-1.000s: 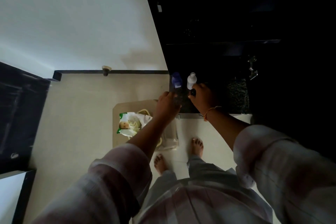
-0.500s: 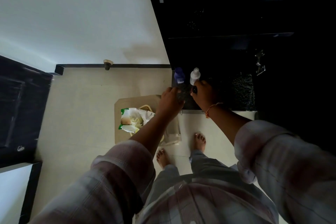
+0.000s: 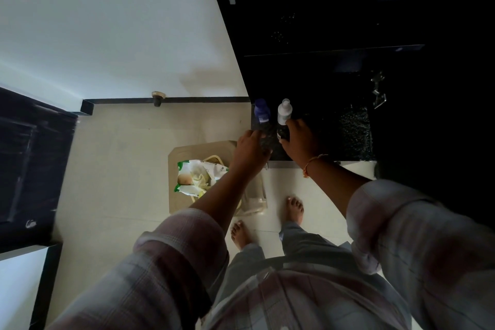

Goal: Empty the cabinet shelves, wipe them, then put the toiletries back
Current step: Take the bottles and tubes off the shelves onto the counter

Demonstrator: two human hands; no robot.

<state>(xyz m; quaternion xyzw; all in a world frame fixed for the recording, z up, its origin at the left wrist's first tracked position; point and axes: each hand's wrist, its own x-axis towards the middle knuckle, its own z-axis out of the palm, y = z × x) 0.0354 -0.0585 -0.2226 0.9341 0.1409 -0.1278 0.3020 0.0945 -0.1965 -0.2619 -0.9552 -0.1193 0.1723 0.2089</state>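
A dark speckled shelf (image 3: 351,136) sits low in the black cabinet (image 3: 334,8). On its left end stand a blue-capped bottle (image 3: 262,111) and a white bottle (image 3: 284,112). My right hand (image 3: 301,140) is closed around a small dark item (image 3: 281,133) just in front of the white bottle. My left hand (image 3: 250,151) hovers with curled fingers at the shelf's front left corner, just below the blue bottle. The dim light hides whether it holds anything.
On the pale floor to the left lies a beige tray (image 3: 184,153) holding a green-and-white wipes pack (image 3: 192,175) and a basket. My bare feet (image 3: 294,209) stand right before the shelf. A white wall and dark skirting (image 3: 187,99) run behind.
The view has drifted slightly. Both hands stay at the shelf's left end by the two bottles, with no clear change in grip.
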